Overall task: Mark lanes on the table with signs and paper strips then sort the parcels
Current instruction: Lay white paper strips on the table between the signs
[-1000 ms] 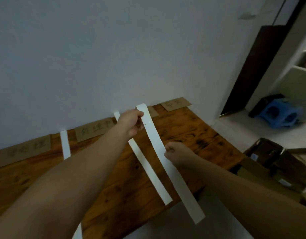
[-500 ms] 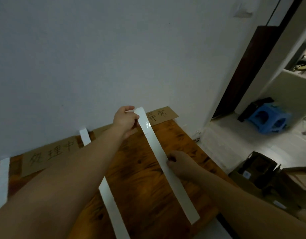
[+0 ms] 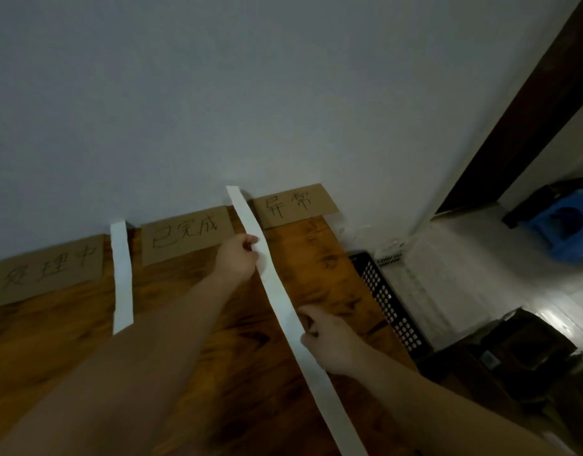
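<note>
A long white paper strip (image 3: 275, 289) is held over the wooden table (image 3: 319, 278), running from the wall (image 3: 250, 93) at the far side to the near edge of the view. Its far end is set between two cardboard signs, the one marked 已完成 (image 3: 188, 235) on the left and the one marked 异常 (image 3: 293, 205) on the right. The strip is pinched near its far end by the left hand (image 3: 237, 258) and gripped lower down by the right hand (image 3: 326, 340); the hands are kept apart along it. Whether the strip touches the tabletop cannot be told. A second paper strip (image 3: 121, 274) is laid further left, beside a third sign marked 处理中 (image 3: 47, 271). A black perforated crate (image 3: 388, 307) is seen just past the table's right edge.
</note>
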Available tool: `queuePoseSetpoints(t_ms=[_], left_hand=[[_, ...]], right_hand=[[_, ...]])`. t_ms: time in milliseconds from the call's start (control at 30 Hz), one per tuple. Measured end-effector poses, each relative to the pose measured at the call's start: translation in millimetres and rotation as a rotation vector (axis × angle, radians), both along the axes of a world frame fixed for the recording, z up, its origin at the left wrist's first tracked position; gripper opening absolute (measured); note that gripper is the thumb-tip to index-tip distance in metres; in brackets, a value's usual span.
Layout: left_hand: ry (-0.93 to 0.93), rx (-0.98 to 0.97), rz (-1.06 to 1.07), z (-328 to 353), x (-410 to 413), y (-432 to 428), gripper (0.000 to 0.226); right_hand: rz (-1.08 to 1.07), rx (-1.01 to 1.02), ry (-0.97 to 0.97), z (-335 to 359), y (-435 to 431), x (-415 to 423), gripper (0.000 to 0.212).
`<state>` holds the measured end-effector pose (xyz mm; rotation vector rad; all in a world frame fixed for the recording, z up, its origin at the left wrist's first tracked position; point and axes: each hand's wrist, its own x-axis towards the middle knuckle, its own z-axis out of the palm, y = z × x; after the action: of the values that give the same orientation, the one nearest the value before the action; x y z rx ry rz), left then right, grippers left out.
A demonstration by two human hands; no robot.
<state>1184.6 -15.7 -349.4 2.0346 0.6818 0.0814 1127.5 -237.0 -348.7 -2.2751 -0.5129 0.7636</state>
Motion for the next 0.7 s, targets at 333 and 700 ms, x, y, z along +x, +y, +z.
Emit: queuePoseSetpoints(t_ms=[333, 700], left_hand=[[0.371, 0.603, -0.666, -74.4, -40.8, -22.8, 0.069], [0.494, 0.696, -0.684, -82.1, -27.3, -16.8, 0.071]], right_hand=[[0.222, -0.225, -0.1, -52.2, -18.9, -21.0, 0.057], [0.425, -0.466, -0.345, -72.2, -18.1, -9.1, 0.058]])
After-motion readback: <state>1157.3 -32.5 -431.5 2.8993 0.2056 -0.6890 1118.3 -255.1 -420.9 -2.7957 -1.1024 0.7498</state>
